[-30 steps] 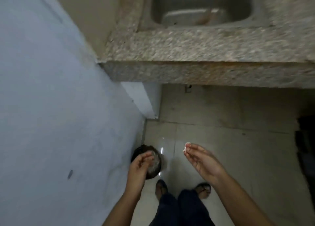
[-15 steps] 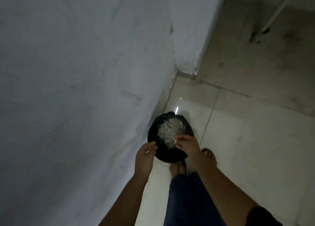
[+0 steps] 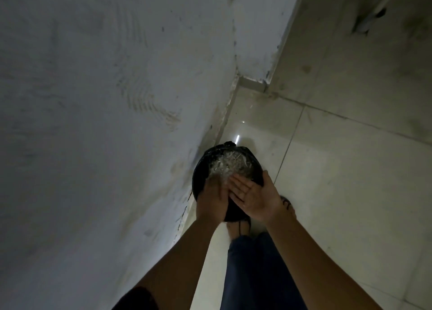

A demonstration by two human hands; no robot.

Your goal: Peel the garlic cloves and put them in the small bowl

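- Left hand (image 3: 211, 202): lower centre of the frame, above the near-left part of the bin. It is blurred. The fingers (image 3: 216, 185) look extended and released, holding nothing.
- Right hand (image 3: 253, 198): just right of the left hand, palm turned up and towards it. The fingers (image 3: 238, 183) are straight and released, the thumb raised towards the bin's right rim. Nothing lies in the palm.
- Contact between the two hands: the fingertips meet or overlap over the bin. The blur prevents telling whether they touch.
- Bin (image 3: 198, 176): round, black, lined with a black bag, standing on the floor (image 3: 339, 181) close against the wall (image 3: 93, 122), centre of the frame.
- Pale papery scraps (image 3: 228, 167): a loose heap inside the bin, in its far half, just beyond the fingertips. They resemble garlic skin. Individual pieces are too small to tell apart.
- Person: blue trousers (image 3: 254, 270) at bottom centre. One sandalled foot (image 3: 288, 204) shows right of the bin, partly hidden by the right wrist.
- Floor: pale glossy tiles, with a small light reflection just beyond the bin.
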